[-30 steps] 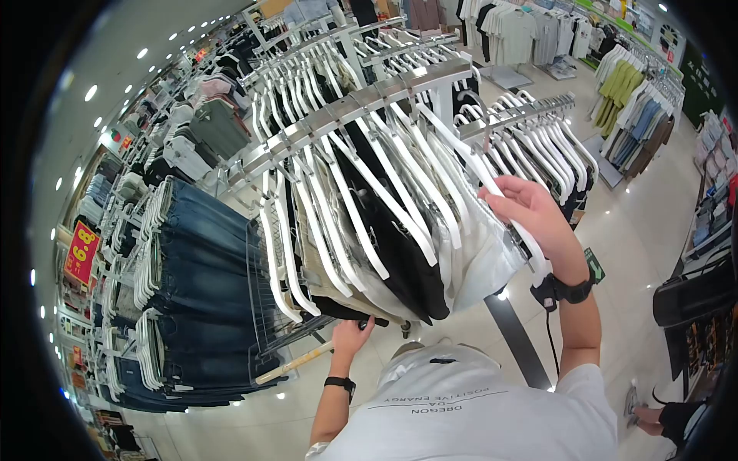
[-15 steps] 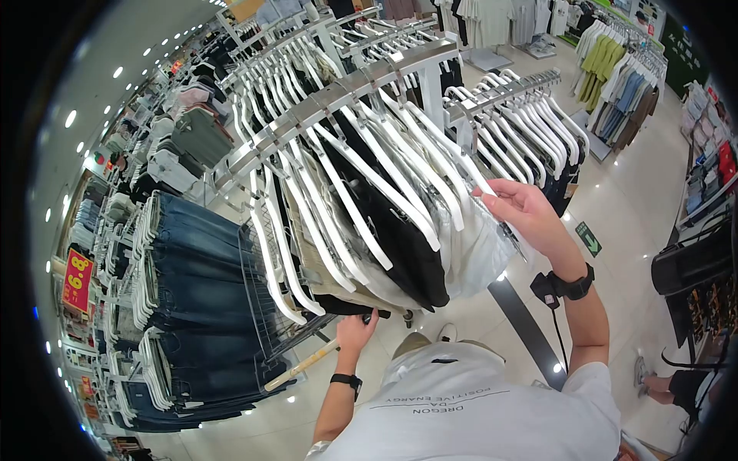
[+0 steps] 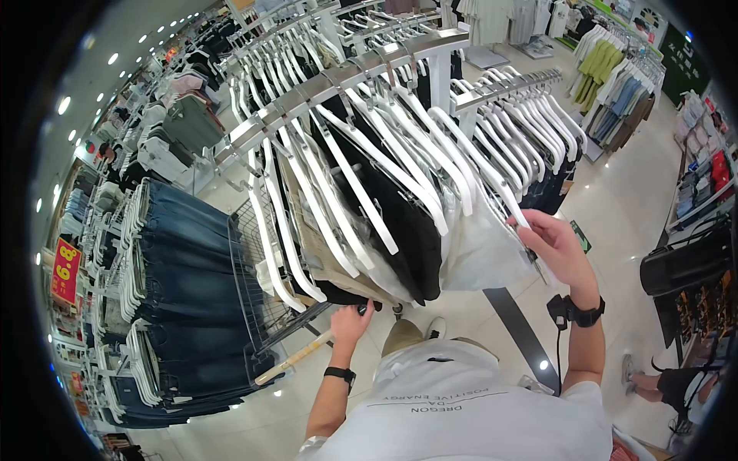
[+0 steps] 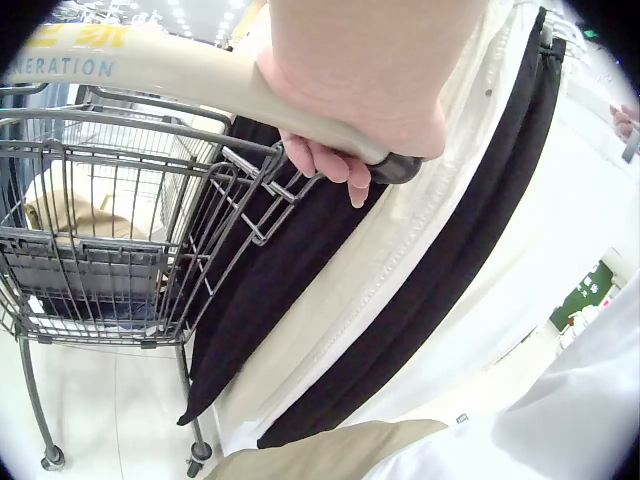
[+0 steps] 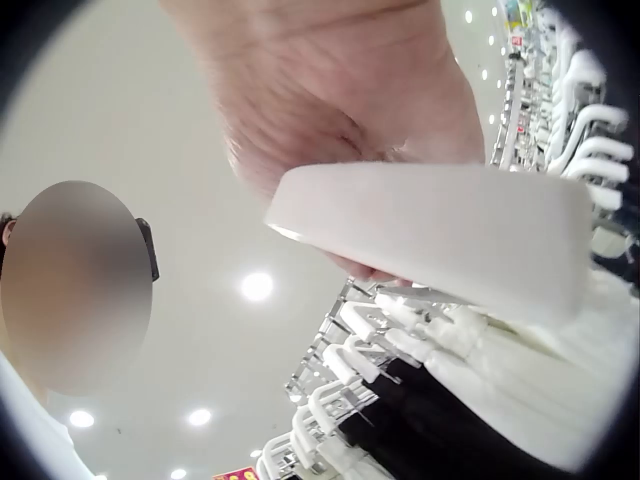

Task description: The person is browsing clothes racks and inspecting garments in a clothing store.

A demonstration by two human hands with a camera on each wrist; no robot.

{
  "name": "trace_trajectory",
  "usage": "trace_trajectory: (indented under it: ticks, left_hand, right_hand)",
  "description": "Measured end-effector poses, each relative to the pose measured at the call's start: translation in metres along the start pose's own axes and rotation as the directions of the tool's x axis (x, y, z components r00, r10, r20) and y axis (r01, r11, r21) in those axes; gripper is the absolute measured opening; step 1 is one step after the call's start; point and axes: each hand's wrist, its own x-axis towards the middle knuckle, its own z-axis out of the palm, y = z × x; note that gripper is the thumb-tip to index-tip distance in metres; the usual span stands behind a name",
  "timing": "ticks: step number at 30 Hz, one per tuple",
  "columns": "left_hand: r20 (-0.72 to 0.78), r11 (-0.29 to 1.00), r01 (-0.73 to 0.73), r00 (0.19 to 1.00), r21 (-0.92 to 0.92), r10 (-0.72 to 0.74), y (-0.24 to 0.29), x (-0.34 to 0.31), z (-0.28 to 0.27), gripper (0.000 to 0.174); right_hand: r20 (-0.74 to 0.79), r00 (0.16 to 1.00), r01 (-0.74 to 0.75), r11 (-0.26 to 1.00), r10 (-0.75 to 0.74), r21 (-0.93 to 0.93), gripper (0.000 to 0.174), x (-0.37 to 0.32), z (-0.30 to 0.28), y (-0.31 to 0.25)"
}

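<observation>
My left hand (image 3: 350,326) is curled round the handle (image 4: 190,80) of a shopping cart, close to the dark cap at its end. Its fingertips show below the bar in the left wrist view. With my right hand (image 3: 560,247) I hold the lower end of a white hanger (image 3: 484,165), the nearest one on the metal rail (image 3: 346,77). Seen from the right wrist, this hanger (image 5: 440,230) crosses under the palm and partly hides the fingers. A whitish garment (image 3: 480,242) hangs beneath it, beside black trousers (image 3: 415,257) on the same rail.
The wire cart (image 4: 90,190) stands left of the rail, with a tan item (image 4: 75,215) inside. Dark jeans (image 3: 188,269) hang further left. Another rack of white hangers (image 3: 530,131) is behind to the right. A person in dark shorts (image 3: 684,392) is at the lower right.
My right hand has moved down and outward, now at the lower tip of the hanger. The left hand stays on the cart handle. The head view has shifted slightly.
</observation>
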Motion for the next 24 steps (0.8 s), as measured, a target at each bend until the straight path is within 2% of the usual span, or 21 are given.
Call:
trace_trajectory:
  ticks: [1, 4, 6, 7, 8, 10, 11, 13, 17, 20, 23, 24]
  left_hand:
    - [0.005, 1.000, -0.005, 1.000, -0.004, 0.005, -0.001, 0.000, 0.001, 0.057]
    - [0.035, 1.000, -0.001, 0.999, 0.022, 0.000, -0.004, 0.000, 0.005, 0.056]
    - [-0.009, 1.000, -0.007, 1.000, -0.012, 0.007, -0.003, 0.001, 0.005, 0.055]
    - [0.003, 1.000, -0.023, 1.000, -0.013, 0.023, -0.003, 0.001, 0.005, 0.055]
    - [0.049, 0.999, 0.005, 0.999, 0.044, -0.007, 0.001, 0.002, -0.003, 0.054]
    - [0.110, 0.995, 0.015, 0.994, 0.098, -0.026, 0.004, 0.003, -0.008, 0.054]
    - [0.092, 0.997, 0.002, 0.996, 0.076, -0.009, 0.003, 0.003, -0.008, 0.054]
    - [0.090, 0.999, -0.024, 0.996, 0.046, 0.020, 0.002, 0.003, -0.006, 0.054]
    - [0.129, 0.998, -0.028, 0.991, 0.063, 0.020, 0.001, 0.003, -0.006, 0.058]
    - [0.100, 0.999, -0.043, 0.994, 0.032, 0.040, 0.002, 0.002, -0.012, 0.064]
    - [0.081, 0.996, -0.075, 0.994, -0.054, 0.079, 0.003, -0.001, -0.016, 0.058]
    - [0.010, 0.985, -0.104, 0.994, -0.136, 0.107, 0.001, -0.002, -0.014, 0.053]
  right_hand:
    - [-0.005, 1.000, -0.005, 1.000, 0.005, -0.003, 0.029, -0.008, -0.003, 0.002]
    - [-0.156, 0.985, 0.006, 0.928, -0.069, -0.373, 0.021, -0.031, -0.009, 0.005]
    - [-0.226, 0.968, 0.001, 0.901, -0.110, -0.434, 0.018, -0.046, -0.009, 0.018]
    - [-0.278, 0.947, 0.000, 0.868, -0.159, -0.497, 0.017, -0.054, -0.011, 0.024]
    - [-0.295, 0.944, -0.018, 0.869, -0.148, -0.495, 0.017, -0.062, -0.013, 0.027]
    - [-0.250, 0.934, -0.010, 0.679, -0.257, -0.734, 0.015, -0.079, -0.018, 0.032]
    - [-0.264, 0.934, -0.032, 0.678, -0.242, -0.735, 0.015, -0.087, -0.019, 0.034]
    - [-0.235, 0.932, -0.035, 0.577, -0.275, -0.816, 0.015, -0.103, -0.021, 0.036]
    - [-0.282, 0.928, -0.108, 0.547, -0.245, -0.830, 0.017, -0.133, -0.014, 0.039]
    - [-0.355, 0.916, -0.203, 0.548, -0.187, -0.812, 0.019, -0.154, -0.003, 0.029]
    - [-0.331, 0.924, -0.187, 0.530, -0.191, -0.827, 0.021, -0.170, 0.011, 0.016]
    - [-0.311, 0.927, -0.162, 0.524, -0.209, -0.836, 0.021, -0.175, 0.017, 0.011]
